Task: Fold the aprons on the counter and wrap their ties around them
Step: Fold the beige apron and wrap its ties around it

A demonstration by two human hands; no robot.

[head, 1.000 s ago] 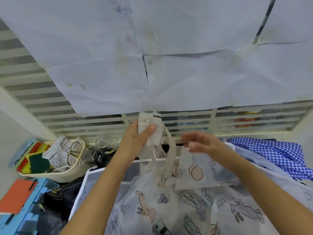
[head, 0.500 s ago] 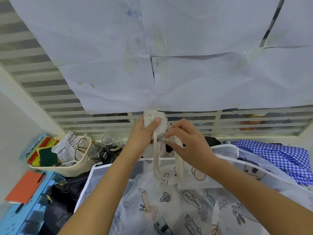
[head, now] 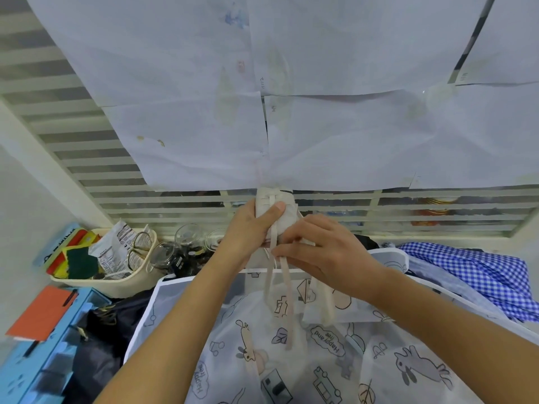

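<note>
My left hand [head: 250, 231] holds a small folded cream apron bundle [head: 284, 212] upright above the counter, thumb pressed across its front. Cream ties [head: 287, 290] hang down from the bundle. My right hand [head: 323, 252] pinches those ties just below the bundle, fingers closed on them. Under both forearms lies a translucent white apron with cartoon prints [head: 320, 354], spread flat. A blue-and-white checked apron [head: 478, 272] lies crumpled at the right. A dark navy apron [head: 108, 325] lies at the left, partly under the printed one.
A cream basket [head: 116, 284] with sponges, packets and scissors stands at the left. Glass jars [head: 186, 243] sit behind the aprons. A blue box [head: 49, 360] with an orange notebook [head: 40, 313] is at lower left. A louvred window covered in white paper [head: 291, 112] rises behind.
My right hand came in from the right and closed on the hanging ties below the bundle. My left hand kept its grip on the bundle.
</note>
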